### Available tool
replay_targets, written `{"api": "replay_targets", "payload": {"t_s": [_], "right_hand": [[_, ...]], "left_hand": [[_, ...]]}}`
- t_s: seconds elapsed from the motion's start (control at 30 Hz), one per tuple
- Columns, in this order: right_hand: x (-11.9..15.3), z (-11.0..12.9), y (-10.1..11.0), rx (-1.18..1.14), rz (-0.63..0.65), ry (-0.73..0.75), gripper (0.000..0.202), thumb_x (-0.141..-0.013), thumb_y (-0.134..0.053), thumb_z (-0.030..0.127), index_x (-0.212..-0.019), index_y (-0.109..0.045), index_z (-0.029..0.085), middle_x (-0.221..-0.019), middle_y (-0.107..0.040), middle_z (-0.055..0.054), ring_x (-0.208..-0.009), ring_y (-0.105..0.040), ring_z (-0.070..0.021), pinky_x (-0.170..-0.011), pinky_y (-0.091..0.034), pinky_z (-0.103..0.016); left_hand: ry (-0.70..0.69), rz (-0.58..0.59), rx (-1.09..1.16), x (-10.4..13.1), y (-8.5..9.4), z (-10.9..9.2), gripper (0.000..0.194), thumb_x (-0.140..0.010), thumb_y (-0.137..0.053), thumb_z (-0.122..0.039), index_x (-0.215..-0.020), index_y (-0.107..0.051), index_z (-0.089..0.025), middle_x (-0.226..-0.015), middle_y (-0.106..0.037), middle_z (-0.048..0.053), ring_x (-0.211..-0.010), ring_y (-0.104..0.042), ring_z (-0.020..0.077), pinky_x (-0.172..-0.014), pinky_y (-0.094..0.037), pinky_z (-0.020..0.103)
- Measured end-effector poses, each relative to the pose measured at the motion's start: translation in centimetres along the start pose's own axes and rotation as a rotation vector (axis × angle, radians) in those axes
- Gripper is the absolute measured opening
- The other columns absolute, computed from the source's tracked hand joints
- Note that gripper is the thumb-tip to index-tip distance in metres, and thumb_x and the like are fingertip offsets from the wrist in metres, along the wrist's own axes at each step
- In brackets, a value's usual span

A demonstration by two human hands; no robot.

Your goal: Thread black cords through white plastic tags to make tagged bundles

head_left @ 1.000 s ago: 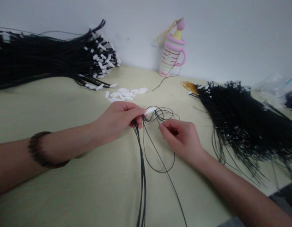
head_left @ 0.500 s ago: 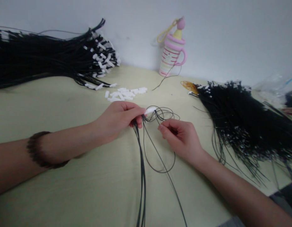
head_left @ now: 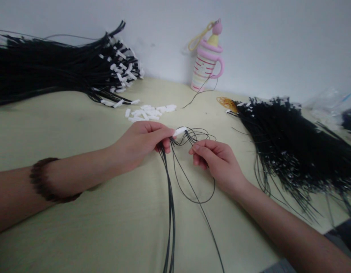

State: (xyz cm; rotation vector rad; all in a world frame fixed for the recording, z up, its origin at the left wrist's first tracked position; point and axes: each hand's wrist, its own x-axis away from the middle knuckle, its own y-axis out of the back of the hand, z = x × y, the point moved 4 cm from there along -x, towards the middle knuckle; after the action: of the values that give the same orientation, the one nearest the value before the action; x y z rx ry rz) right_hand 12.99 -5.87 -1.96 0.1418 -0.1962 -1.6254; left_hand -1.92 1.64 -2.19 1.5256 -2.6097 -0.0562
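One slim white strip [head_left: 180,131], smooth and matte, sits mid-worktop [head_left: 107,223], its left end pinched by the left hand [head_left: 147,143]. That grip is closed, thumb laid over curled fingers, also holding smooth black cords [head_left: 170,197] that hang together toward the near edge. Fine, wiry black loops [head_left: 202,133] spread from the strip's right end; the right hand [head_left: 219,163] has its grip nipped shut, thumb against forefinger, on a thin strand of them. Just beyond the left hand lies a heap of loose white pieces [head_left: 151,113], short and oblong. At far left, a thick sheaf of black cords [head_left: 55,70] bristles with white ends; at right, a shaggy black bundle [head_left: 300,151] fans out. Against the far wall stands a striped, pink-handled cup [head_left: 203,70] with a rounded top.
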Motion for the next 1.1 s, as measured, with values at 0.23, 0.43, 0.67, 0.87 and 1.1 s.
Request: {"api": "replay_targets", "payload": {"t_s": [0.23,0.43,0.67,0.87,1.1], "right_hand": [[0.0,-0.6,-0.6,-0.434,0.048,-0.151,0.017,-0.078,-0.053,0.026,-0.067,-0.057,0.014,-0.050,-0.049,0.003,-0.044,-0.039,-0.0052,-0.041,-0.028,-0.017],[0.2,-0.4,-0.5,-0.231,0.050,-0.102,0.018,-0.081,-0.051,0.030,-0.072,-0.056,0.015,-0.053,-0.051,0.003,-0.044,-0.040,-0.0059,-0.042,-0.029,-0.018],[2.0,2.1,-0.2,0.890,-0.134,0.547,0.024,-0.085,-0.046,0.025,-0.070,-0.061,0.015,-0.061,-0.053,-0.002,-0.056,-0.045,-0.0096,-0.054,-0.035,-0.024],[2.2,2.6,-0.4,0.995,-0.243,0.715,0.017,-0.080,-0.049,0.021,-0.070,-0.060,0.014,-0.091,-0.054,-0.012,-0.081,-0.051,-0.0177,-0.065,-0.043,-0.029],[1.6,2.2,-0.7,0.862,-0.142,0.829,0.010,-0.082,-0.046,0.011,-0.079,-0.055,0.013,-0.101,-0.061,-0.011,-0.096,-0.054,-0.0194,-0.084,-0.043,-0.035]], "left_hand": [[0.026,0.006,0.082,0.0,0.0,0.0,0.017,-0.074,-0.058,-0.028,-0.062,-0.061,-0.016,-0.053,-0.055,-0.001,-0.054,-0.050,0.0097,-0.054,-0.037,0.023],[0.011,0.027,0.052,0.0,0.0,0.1,0.020,-0.074,-0.058,-0.030,-0.060,-0.060,-0.016,-0.052,-0.055,-0.001,-0.053,-0.049,0.0099,-0.054,-0.037,0.023],[-0.089,0.059,-0.146,0.5,-0.3,-0.4,0.026,-0.077,-0.055,-0.031,-0.055,-0.058,-0.017,-0.051,-0.056,-0.003,-0.051,-0.049,0.0088,-0.055,-0.037,0.022],[-0.086,0.176,-0.260,0.7,-0.7,-0.1,0.027,-0.078,-0.054,-0.035,-0.058,-0.058,-0.018,-0.050,-0.057,-0.003,-0.049,-0.050,0.0099,-0.050,-0.036,0.022],[-0.096,0.197,-0.253,0.5,-0.7,0.0,0.024,-0.079,-0.054,-0.033,-0.060,-0.059,-0.018,-0.050,-0.057,-0.004,-0.050,-0.051,0.0088,-0.052,-0.037,0.021]]}}
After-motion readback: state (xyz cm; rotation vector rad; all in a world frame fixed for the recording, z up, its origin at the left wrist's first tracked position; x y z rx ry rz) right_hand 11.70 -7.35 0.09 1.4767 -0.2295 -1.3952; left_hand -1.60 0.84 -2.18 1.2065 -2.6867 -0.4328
